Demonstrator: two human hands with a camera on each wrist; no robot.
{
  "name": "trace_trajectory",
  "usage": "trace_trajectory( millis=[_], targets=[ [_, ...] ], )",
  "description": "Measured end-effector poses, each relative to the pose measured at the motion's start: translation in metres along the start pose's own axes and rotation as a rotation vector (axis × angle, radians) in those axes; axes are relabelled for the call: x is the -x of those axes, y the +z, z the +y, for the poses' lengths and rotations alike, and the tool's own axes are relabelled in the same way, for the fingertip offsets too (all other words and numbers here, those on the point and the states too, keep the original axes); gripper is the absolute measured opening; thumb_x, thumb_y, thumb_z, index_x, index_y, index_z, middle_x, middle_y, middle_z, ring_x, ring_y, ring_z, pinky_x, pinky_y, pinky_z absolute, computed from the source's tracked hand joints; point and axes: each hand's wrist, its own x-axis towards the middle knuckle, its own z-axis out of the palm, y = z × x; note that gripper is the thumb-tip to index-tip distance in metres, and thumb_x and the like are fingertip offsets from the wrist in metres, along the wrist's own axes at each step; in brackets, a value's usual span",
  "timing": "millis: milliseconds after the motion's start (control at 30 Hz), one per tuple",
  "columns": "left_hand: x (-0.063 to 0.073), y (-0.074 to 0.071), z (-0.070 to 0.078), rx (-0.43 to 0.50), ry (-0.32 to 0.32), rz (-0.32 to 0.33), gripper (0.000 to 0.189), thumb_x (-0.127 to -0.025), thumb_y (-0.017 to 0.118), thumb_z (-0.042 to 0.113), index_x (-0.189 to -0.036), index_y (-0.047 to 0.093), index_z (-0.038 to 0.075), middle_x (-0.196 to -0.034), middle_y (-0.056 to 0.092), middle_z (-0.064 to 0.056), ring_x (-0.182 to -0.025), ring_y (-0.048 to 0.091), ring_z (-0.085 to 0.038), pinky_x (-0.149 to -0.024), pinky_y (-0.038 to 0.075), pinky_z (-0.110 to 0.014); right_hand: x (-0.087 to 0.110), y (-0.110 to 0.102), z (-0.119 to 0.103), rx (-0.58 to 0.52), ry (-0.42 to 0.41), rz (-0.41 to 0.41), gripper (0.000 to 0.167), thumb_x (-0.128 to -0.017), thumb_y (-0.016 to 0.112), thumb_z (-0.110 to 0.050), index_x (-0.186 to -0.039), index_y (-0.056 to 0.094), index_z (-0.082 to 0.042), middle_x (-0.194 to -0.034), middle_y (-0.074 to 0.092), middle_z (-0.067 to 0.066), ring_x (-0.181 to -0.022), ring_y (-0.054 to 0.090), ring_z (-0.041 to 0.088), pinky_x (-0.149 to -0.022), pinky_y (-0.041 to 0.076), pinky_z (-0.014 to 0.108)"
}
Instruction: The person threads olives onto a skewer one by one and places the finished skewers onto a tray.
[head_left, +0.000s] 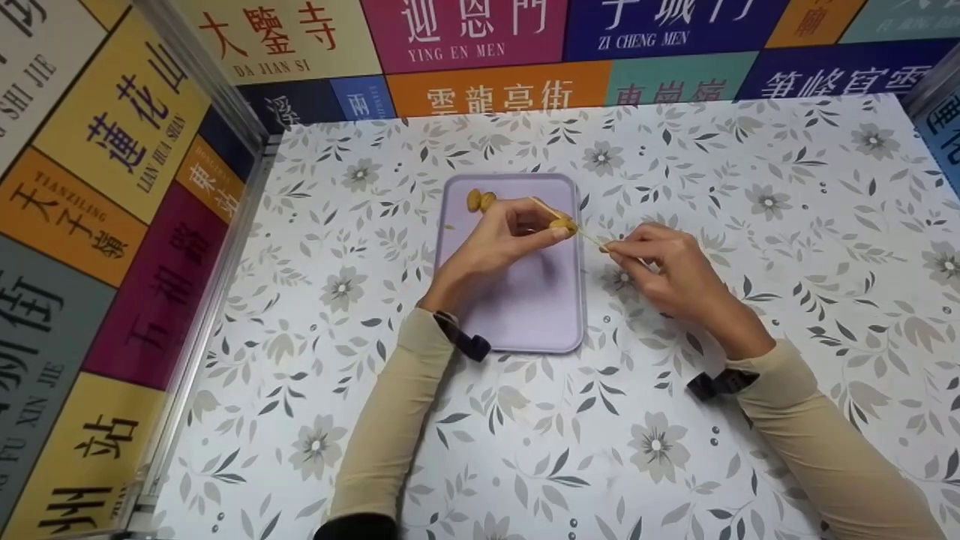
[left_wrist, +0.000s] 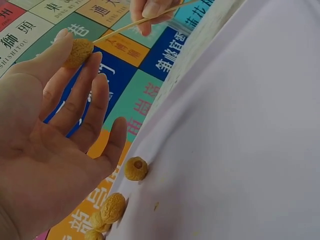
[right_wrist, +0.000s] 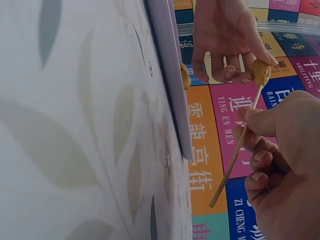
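room lies above the near end of the tray (head_left: 532, 322), but a stick (right_wrist: 229, 165) obstructs its right side.

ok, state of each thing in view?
Held fruit: raised, whether pierced unclear
Stick: straight, one end at held fruit
Left hand: pinching held fruit
Right hand: pinching stick
Tray: flat on table
Loose fruits: at least four, lying on tray

Fruit (left_wrist: 80, 52): oval, yellow-brown, wrinkled; held raised, upper left of the left-wrist view. Stick (right_wrist: 226, 172): thin, straight, browner at its far end; held slanting down-left across the right-wrist view's right half, tip meeting the fruit; insertion unclear.
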Motion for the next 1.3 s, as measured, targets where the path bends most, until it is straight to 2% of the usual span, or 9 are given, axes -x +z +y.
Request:
trace_trajectory(
  millis=[267,633,800,900,1100,1300],
  targets=[
    [-0.001,0.006,-0.004,0.018,0.027,-0.068,0.022,-0.098,0.083,0.016,-0.118,0.080,0.007,-0.113,0.082,-0.008,-0.103,0.077,-0.024,-0.099,0.061,-0.038,0.000,0.003,-0.002,-0.004,-0.010,-0.004,0.024,-0.095,0.078,0.003,-0.116,0.085,-0.007,-0.091,0.075,0.009,-0.084,0.061,0.012,-0.077,0.047,0.017],
    [-0.001,0.014,-0.007,-0.014,0.033,-0.103,0.021,-0.097,0.084,0.018,-0.115,0.081,0.008,-0.110,0.082,-0.007,-0.101,0.078,-0.022,-0.097,0.062,-0.038,-0.001,0.007,-0.003,-0.025,-0.056,0.015,0.024,-0.093,0.079,0.006,-0.115,0.084,-0.003,-0.090,0.074,0.010,-0.085,0.060,0.014,-0.078,0.046,0.018],
    [-0.003,0.018,-0.009,0.002,0.031,-0.120,0.020,-0.097,0.083,0.015,-0.115,0.080,0.007,-0.110,0.082,-0.008,-0.101,0.078,-0.021,-0.097,0.062,-0.039,-0.001,0.006,-0.004,-0.042,-0.040,0.014,0.024,-0.094,0.079,0.005,-0.115,0.084,-0.004,-0.090,0.074,0.010,-0.085,0.060,0.013,-0.077,0.046,0.017],
    [-0.004,0.019,-0.009,-0.011,0.048,-0.124,0.020,-0.097,0.083,0.014,-0.116,0.080,0.006,-0.110,0.081,-0.008,-0.099,0.078,-0.021,-0.093,0.062,-0.037,-0.002,0.006,-0.005,-0.040,-0.027,0.020,0.024,-0.094,0.079,0.005,-0.115,0.084,-0.005,-0.090,0.074,0.011,-0.085,0.059,0.011,-0.077,0.046,0.017],
    [-0.002,0.016,-0.009,-0.049,0.085,-0.093,0.020,-0.100,0.080,0.022,-0.118,0.080,0.012,-0.111,0.081,-0.004,-0.098,0.075,-0.020,-0.086,0.059,-0.031,-0.004,0.009,-0.010,-0.008,-0.020,0.050,0.021,-0.096,0.081,-0.002,-0.116,0.084,-0.006,-0.090,0.077,0.008,-0.078,0.058,0.012,-0.071,0.046,0.021],
    [-0.001,0.001,-0.005,-0.054,0.115,-0.004,0.019,-0.100,0.080,0.023,-0.117,0.081,0.014,-0.109,0.082,-0.003,-0.094,0.072,-0.020,-0.079,0.055,-0.029,-0.007,0.010,-0.014,0.035,0.012,0.110,0.015,-0.097,0.084,-0.013,-0.111,0.087,-0.012,-0.089,0.080,0.001,-0.069,0.051,0.014,-0.066,0.038,0.023]
  ],
)
